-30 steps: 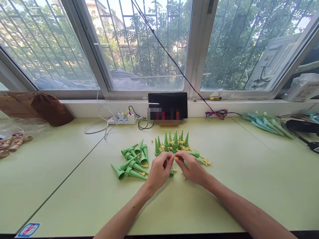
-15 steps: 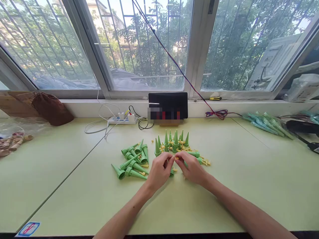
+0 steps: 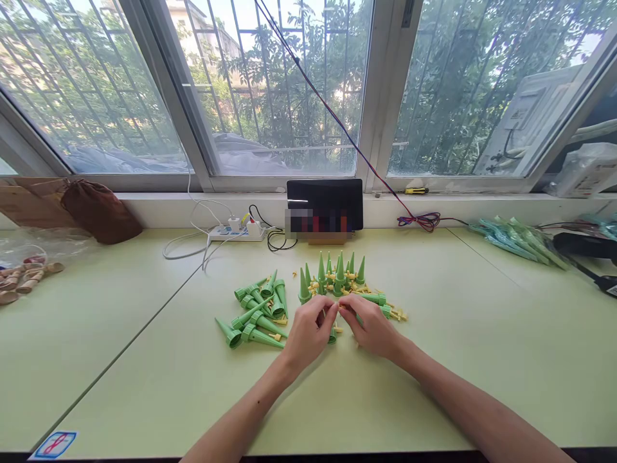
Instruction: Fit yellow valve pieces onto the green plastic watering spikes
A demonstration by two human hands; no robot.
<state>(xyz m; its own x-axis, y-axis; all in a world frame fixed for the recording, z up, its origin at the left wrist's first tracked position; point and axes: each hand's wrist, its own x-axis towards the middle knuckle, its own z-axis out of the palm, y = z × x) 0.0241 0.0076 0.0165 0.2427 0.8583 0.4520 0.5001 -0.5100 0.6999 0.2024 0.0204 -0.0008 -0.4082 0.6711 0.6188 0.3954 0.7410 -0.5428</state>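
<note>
My left hand (image 3: 309,326) and my right hand (image 3: 370,325) meet fingertip to fingertip above the table, both pinched closed. A sliver of a small yellow plastic piece (image 3: 340,307) shows at my right fingertips; the fingers hide most of it. What my left fingertips grip is hidden. Just behind the hands, several green plastic watering spikes (image 3: 339,275) stand points up among small yellow valves (image 3: 399,314). More green spikes (image 3: 263,320) lie in a loose pile to the left. Below my fingers, one green spike (image 3: 332,336) is partly covered.
A dark-screened tablet (image 3: 324,199) stands at the back, beside a white power strip (image 3: 236,233) with cables. A brown pouch (image 3: 101,211) and wooden pieces (image 3: 31,280) are on the left. Bagged green items (image 3: 518,241) lie on the pale table (image 3: 159,373) at right.
Both hands stay in nearly the same place. The fingertips shift slightly, and less of the yellow piece shows between them now.
</note>
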